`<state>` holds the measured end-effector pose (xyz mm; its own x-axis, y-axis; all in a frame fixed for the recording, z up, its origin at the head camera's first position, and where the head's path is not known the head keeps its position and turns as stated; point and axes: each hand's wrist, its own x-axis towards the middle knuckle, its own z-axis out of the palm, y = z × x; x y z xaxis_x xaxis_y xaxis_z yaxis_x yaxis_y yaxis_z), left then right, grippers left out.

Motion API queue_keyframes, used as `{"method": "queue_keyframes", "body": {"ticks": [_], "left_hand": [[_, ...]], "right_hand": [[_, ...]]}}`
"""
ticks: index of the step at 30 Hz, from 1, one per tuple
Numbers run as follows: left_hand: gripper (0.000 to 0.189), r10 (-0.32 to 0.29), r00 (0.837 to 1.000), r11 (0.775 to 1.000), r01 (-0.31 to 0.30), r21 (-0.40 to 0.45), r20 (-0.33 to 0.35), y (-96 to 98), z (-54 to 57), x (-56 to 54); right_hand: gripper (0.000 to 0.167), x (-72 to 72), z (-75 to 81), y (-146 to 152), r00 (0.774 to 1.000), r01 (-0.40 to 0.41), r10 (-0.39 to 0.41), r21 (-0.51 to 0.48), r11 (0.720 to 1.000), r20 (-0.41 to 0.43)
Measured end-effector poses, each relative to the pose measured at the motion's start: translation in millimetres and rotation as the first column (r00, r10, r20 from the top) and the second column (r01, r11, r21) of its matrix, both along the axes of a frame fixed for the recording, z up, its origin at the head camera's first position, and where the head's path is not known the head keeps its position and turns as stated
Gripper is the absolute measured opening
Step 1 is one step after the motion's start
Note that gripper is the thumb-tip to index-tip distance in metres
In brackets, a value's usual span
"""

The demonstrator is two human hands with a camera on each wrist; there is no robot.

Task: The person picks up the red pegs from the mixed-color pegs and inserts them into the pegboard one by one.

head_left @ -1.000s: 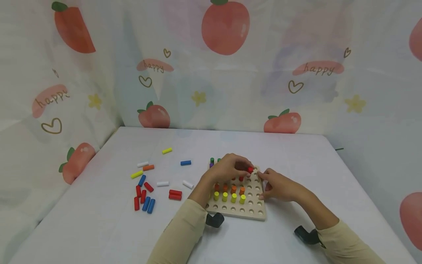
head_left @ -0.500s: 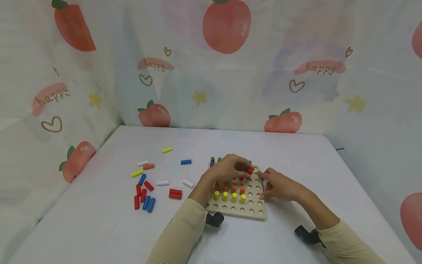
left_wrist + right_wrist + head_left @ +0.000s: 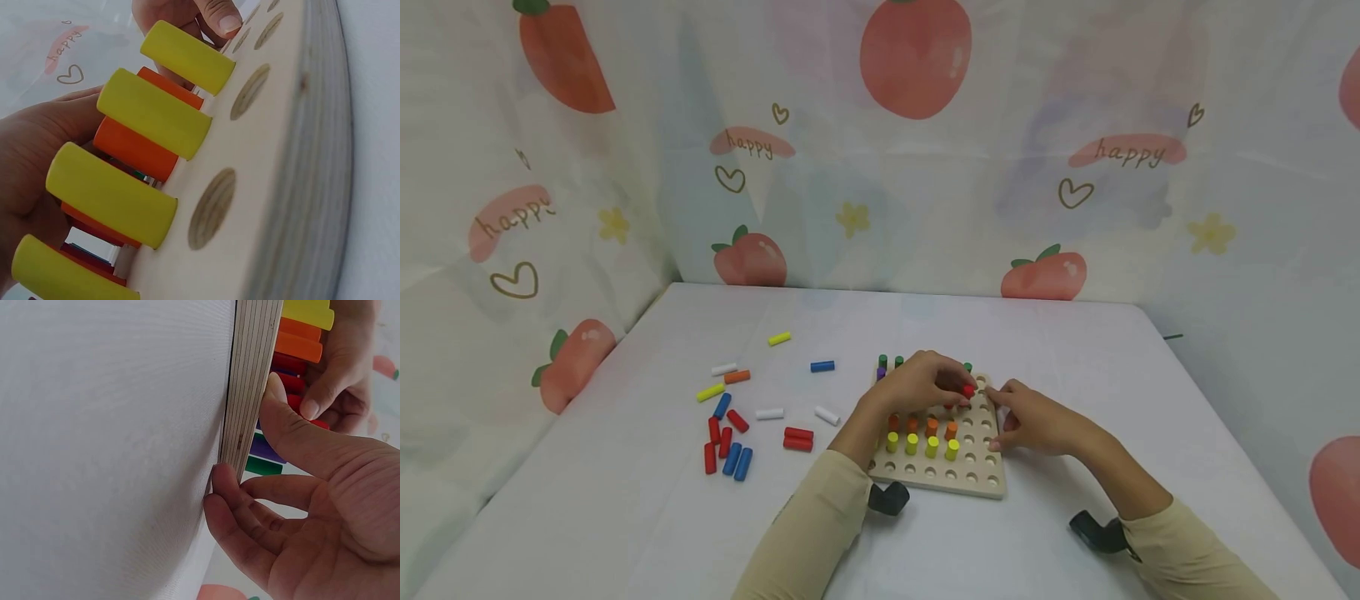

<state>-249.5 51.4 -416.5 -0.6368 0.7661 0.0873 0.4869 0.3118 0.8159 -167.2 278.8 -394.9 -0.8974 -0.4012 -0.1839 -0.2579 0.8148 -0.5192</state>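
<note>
My left hand (image 3: pixel 921 382) reaches over the wooden pegboard (image 3: pixel 977 482) and pinches a red peg (image 3: pixel 968 391) at one of the holes near its right side. Whether the peg's lower end is in the hole is hidden. My right hand (image 3: pixel 337 506) grips the board's right edge, thumb on top and fingertips against its side. Yellow pegs (image 3: pixel 156 112) stand upright in a row, with orange pegs (image 3: pixel 932 428) in the row behind. Green pegs (image 3: pixel 264 465) and purple pegs (image 3: pixel 267 449) stand at the far end, partly hidden by my left hand.
Left of the board, loose pegs lie on the white table (image 3: pixel 625 517): several red pegs (image 3: pixel 798 439), several blue pegs (image 3: pixel 742 464), white pegs (image 3: pixel 770 414), yellow pegs (image 3: pixel 711 392) and an orange peg (image 3: pixel 737 377). A printed cloth (image 3: pixel 820 150) hangs behind the table.
My left hand keeps its pinch on the red peg, which sits very slightly lower. My right hand stays at the board's edge. The head view shifts a little.
</note>
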Motion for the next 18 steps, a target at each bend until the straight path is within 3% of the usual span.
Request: {"method": "queue_keyframes", "body": {"ticks": [13,18], "left_hand": [[0.021,0.033,0.999,0.999,-0.033,-0.012,-0.01,2.7,-1.4,-0.8],[0.021,0.03,0.999,0.999,-0.032,-0.041,-0.045,3.8,-1.5,-0.9]], "right_hand": [[0.09,-1.1,-0.7,-0.1,1.0,0.008,-0.008,0.011,1.0,0.006],[0.089,-1.1,-1.5,-0.5,1.0,0.007,-0.007,0.016,1.0,0.003]]}}
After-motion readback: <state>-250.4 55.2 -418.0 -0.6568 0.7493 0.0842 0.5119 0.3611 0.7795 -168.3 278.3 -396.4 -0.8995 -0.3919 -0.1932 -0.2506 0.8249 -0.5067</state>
